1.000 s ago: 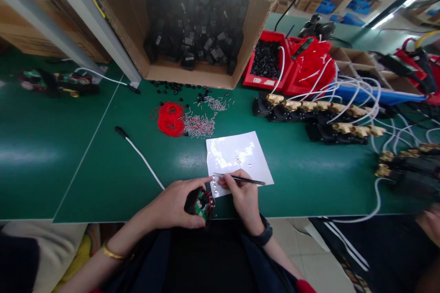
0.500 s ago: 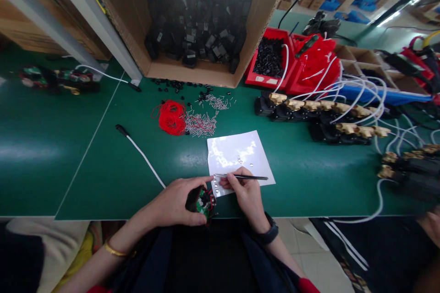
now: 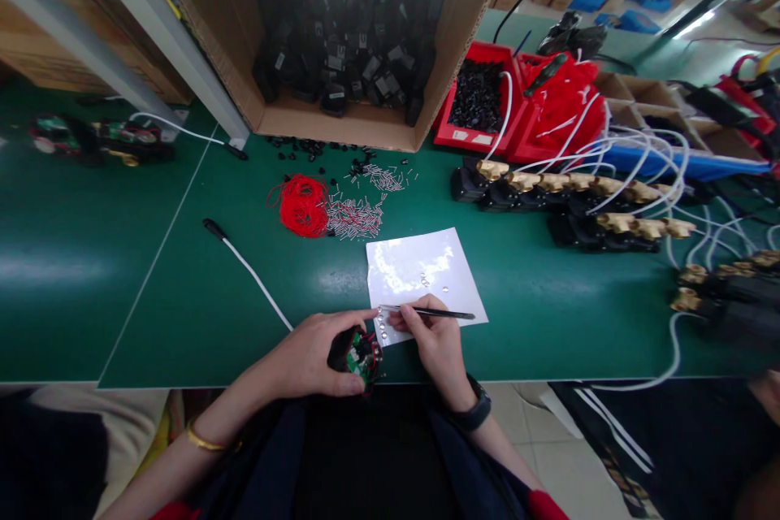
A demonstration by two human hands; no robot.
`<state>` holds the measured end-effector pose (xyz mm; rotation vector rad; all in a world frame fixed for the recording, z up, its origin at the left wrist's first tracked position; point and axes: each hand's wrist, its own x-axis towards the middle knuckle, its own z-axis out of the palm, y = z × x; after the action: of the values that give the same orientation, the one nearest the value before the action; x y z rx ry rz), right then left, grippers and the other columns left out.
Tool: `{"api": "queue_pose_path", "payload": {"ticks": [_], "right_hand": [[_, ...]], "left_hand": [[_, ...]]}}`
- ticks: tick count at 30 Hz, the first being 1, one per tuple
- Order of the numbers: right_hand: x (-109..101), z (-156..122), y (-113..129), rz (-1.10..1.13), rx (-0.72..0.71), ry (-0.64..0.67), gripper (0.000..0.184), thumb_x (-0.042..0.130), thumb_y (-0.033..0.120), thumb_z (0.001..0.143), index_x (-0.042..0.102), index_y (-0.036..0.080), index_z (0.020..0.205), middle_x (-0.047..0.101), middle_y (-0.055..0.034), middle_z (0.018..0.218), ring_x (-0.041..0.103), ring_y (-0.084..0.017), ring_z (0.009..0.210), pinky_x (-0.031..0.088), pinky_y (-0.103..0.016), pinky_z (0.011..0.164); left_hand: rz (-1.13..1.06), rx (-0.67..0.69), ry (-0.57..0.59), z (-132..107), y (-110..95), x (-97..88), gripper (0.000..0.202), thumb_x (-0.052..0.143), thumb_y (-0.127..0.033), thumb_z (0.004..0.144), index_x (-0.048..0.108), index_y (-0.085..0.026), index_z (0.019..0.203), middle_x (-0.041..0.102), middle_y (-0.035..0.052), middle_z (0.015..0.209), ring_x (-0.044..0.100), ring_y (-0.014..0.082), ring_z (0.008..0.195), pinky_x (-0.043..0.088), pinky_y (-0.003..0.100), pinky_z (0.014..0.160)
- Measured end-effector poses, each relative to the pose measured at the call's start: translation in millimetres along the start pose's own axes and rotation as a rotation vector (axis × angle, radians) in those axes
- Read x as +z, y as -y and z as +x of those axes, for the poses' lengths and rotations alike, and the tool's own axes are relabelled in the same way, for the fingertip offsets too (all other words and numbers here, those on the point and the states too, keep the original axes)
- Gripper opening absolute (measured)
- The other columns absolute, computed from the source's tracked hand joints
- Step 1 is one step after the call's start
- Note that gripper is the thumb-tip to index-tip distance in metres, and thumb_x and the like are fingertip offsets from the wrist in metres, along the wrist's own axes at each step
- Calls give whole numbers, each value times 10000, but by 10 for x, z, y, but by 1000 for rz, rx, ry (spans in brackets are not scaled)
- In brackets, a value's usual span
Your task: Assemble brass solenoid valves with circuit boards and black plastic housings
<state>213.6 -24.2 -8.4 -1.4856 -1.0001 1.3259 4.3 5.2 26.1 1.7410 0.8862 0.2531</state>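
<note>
My left hand (image 3: 317, 355) grips a small black device with a green circuit board and red wires (image 3: 357, 354) at the table's near edge. Its forefinger stretches out to the corner of a glossy white sheet (image 3: 420, 272). My right hand (image 3: 434, 338) pinches thin black tweezers (image 3: 430, 312), whose tip rests by several small clear dots on the sheet's near left corner. A dark watch sits on my right wrist and a gold bangle on my left.
A big cardboard box of black parts (image 3: 347, 41) stands at the back. Red wire coil (image 3: 303, 205) and small metal pins (image 3: 357, 219) lie before it. Red bins (image 3: 481, 97), brass-fitted units with white tubes (image 3: 573, 195) fill the right. A white cable (image 3: 249, 272) crosses left.
The view shifted slightly. Both hands stay at the sheet's corner with the tweezers and the device; little else differs.
</note>
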Motion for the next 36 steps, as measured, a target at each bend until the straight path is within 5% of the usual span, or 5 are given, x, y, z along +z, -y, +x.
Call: {"api": "queue_pose_path", "payload": {"ticks": [4, 8, 13, 20, 36], "right_hand": [[8, 0, -2, 18, 8, -8, 253, 638, 426, 793, 567, 183, 783, 703, -55, 708, 687, -202, 665, 552, -322, 627], [-2, -21, 4, 78, 10, -4, 258, 655, 423, 781, 566, 181, 795, 713, -59, 724, 697, -208, 686, 557, -328, 642], [-67, -10, 39, 307, 81, -14, 267, 741, 384, 708, 583, 180, 780, 721, -65, 753, 702, -230, 744, 564, -320, 652], [156, 171, 428, 661, 117, 90, 217, 770, 323, 672, 590, 202, 688, 707, -31, 757, 667, -239, 917, 504, -399, 874], [390, 255, 514, 560, 46, 54, 217, 800, 299, 625, 637, 177, 698, 729, -59, 829, 643, -204, 814, 440, -348, 822]], "left_hand": [[-173, 27, -85, -57, 53, -7, 670, 684, -491, 631, 509, -222, 1219, 591, 81, 1188, 568, 271, 1052, 438, 389, 919], [-295, 73, -452, -131, 115, -20, 705, 672, -621, 608, 518, -185, 1141, 483, 140, 1238, 478, 313, 1153, 412, 425, 959], [-295, 47, -746, -39, 138, 31, 748, 799, -460, 550, 465, -207, 1171, 365, 132, 1346, 400, 319, 1245, 401, 422, 996], [-382, 83, -798, 218, 204, 208, 685, 730, -298, 683, 358, -211, 1252, 439, 115, 1306, 449, 274, 1230, 371, 419, 1037], [-214, 77, -864, 256, 249, 164, 760, 775, -238, 614, 418, -215, 1285, 514, 97, 1286, 474, 295, 1213, 335, 451, 1064]]}}
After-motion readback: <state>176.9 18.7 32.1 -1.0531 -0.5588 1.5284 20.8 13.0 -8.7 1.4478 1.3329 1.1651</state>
